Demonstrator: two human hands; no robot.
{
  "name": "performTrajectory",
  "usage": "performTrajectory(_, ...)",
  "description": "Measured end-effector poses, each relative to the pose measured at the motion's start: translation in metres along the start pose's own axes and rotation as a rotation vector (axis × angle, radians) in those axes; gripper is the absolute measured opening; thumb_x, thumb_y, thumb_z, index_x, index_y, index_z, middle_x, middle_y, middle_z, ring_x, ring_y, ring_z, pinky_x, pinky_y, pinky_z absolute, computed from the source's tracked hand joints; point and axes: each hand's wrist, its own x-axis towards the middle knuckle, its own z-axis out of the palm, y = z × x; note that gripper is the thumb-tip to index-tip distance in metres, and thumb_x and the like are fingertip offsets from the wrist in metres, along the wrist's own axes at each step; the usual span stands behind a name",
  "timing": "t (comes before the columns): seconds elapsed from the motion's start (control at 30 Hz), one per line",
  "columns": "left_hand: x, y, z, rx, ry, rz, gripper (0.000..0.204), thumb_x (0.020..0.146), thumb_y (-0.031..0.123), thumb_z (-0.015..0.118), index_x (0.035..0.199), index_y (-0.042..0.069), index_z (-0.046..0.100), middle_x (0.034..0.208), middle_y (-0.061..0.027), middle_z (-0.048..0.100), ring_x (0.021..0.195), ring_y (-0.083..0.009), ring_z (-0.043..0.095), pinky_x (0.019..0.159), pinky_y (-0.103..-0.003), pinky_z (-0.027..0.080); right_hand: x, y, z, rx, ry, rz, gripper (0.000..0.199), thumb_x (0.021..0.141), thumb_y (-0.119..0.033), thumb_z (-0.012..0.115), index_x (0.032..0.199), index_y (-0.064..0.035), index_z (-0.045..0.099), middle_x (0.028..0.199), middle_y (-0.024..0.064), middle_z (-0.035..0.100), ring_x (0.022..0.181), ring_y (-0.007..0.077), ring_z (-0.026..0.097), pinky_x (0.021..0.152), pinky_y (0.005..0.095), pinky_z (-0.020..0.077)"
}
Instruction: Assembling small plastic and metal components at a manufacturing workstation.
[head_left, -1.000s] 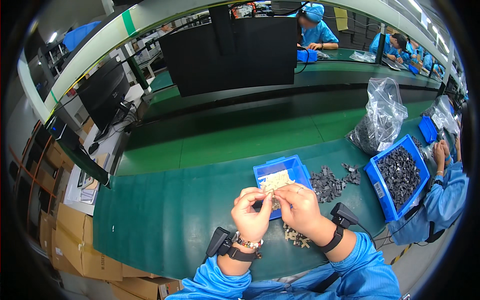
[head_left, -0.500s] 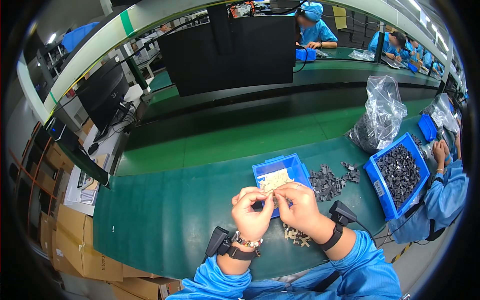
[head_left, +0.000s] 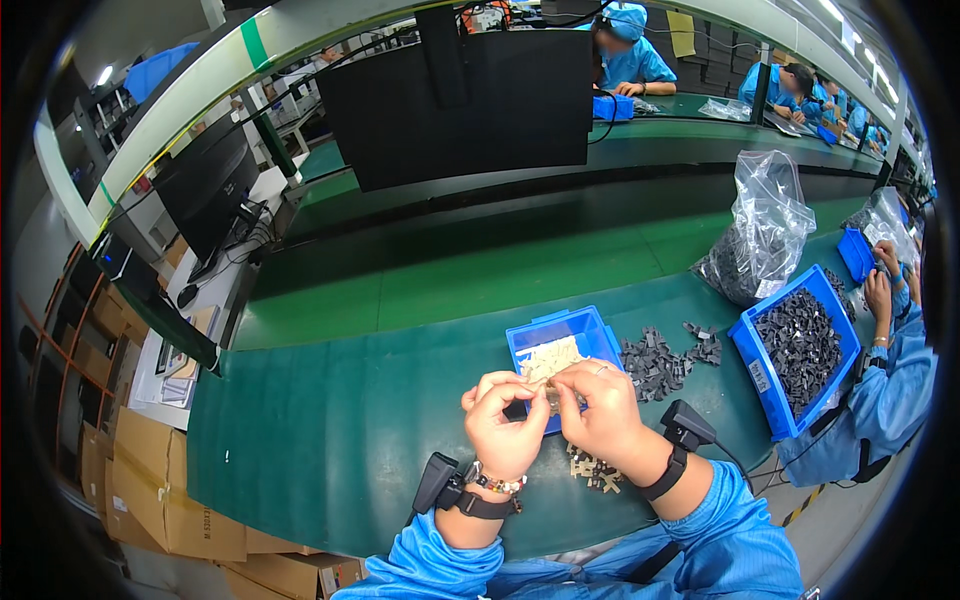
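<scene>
My left hand (head_left: 506,425) and my right hand (head_left: 604,412) meet fingertip to fingertip above the near part of a small blue bin (head_left: 606,345). Both pinch something tiny between thumb and fingers; its kind is hidden by the fingers. Cream-coloured small strips (head_left: 547,356) lie inside that bin, partly covered by my hands. Right of it spreads a loose pile of dark grey plastic pieces (head_left: 655,366). Close to my right wrist, small beige pieces (head_left: 594,468) lie on the green mat, partly hidden by the forearm.
A bigger blue bin (head_left: 768,392) full of dark pieces sits at the right edge, near a co-worker's sleeve (head_left: 890,390). Behind it stands a clear plastic bag (head_left: 768,215) of dark parts. A black monitor (head_left: 460,115) hangs over the green belt (head_left: 430,290). Cardboard boxes (head_left: 170,490) stand lower left.
My hands stay almost in place, with the right fingertips shifting slightly. The line across the green belt has slid a little right. The co-worker at right has raised a hand toward a blue box.
</scene>
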Motion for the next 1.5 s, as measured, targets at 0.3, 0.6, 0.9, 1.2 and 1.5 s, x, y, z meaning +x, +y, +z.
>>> performTrajectory(0.3,0.004,-0.005,0.002,-0.307,0.070,-0.182,0.017,0.079,-0.015,0.067,0.086,-0.002,0.058,0.098,-0.0121,0.061,0.089,-0.0147,0.064,0.083,-0.026,0.052,0.005,0.010,-0.009,-0.109,0.012,-0.004,0.009,0.075,0.004,0.065,0.081,-0.0018,0.067,0.080,0.0115,0.067,0.076,0.0311,0.065,0.070,0.0400,0.0517)
performTrajectory(0.6,0.001,-0.011,0.003,-0.359,0.045,-0.188,0.015,0.081,-0.014,0.067,0.087,-0.002,0.060,0.100,-0.0123,0.061,0.092,-0.0166,0.065,0.085,-0.028,0.053,0.004,0.005,-0.005,0.119,-0.001,0.071,0.012,0.077,0.001,0.069,0.089,0.0013,0.068,0.091,0.0142,0.068,0.083,0.0314,0.066,0.076,0.0373,0.0527)
performTrajectory(0.9,0.001,-0.007,0.003,-0.305,-0.007,-0.102,0.015,0.080,-0.014,0.067,0.086,-0.001,0.062,0.095,-0.0132,0.065,0.092,-0.0193,0.066,0.085,-0.031,0.053,0.002,0.003,-0.005,0.400,-0.092,0.276,0.007,0.080,-0.001,0.069,0.087,0.0026,0.069,0.086,0.0136,0.068,0.081,0.0253,0.066,0.073,0.0340,0.0521)
performTrajectory(1.2,0.004,0.004,0.006,-0.308,0.058,-0.167,0.015,0.074,-0.008,0.075,0.078,0.004,0.066,0.085,-0.0071,0.073,0.093,-0.0187,0.064,0.082,-0.032,0.049,0.000,0.002,-0.005,0.445,-0.085,0.297,0.005,0.080,0.000,0.068,0.083,0.0038,0.068,0.083,0.0133,0.068,0.077,0.0225,0.067,0.072,0.0320,0.0521)
performTrajectory(1.5,0.008,0.010,0.000,0.131,-0.021,0.104,0.018,0.073,-0.007,0.076,0.081,0.006,0.066,0.085,-0.0044,0.073,0.092,-0.0182,0.064,0.087,-0.033,0.042,0.004,0.004,-0.007,0.424,-0.081,0.343,0.005,0.080,0.000,0.067,0.082,0.0048,0.068,0.082,0.0130,0.068,0.075,0.0217,0.067,0.070,0.0318,0.0521)
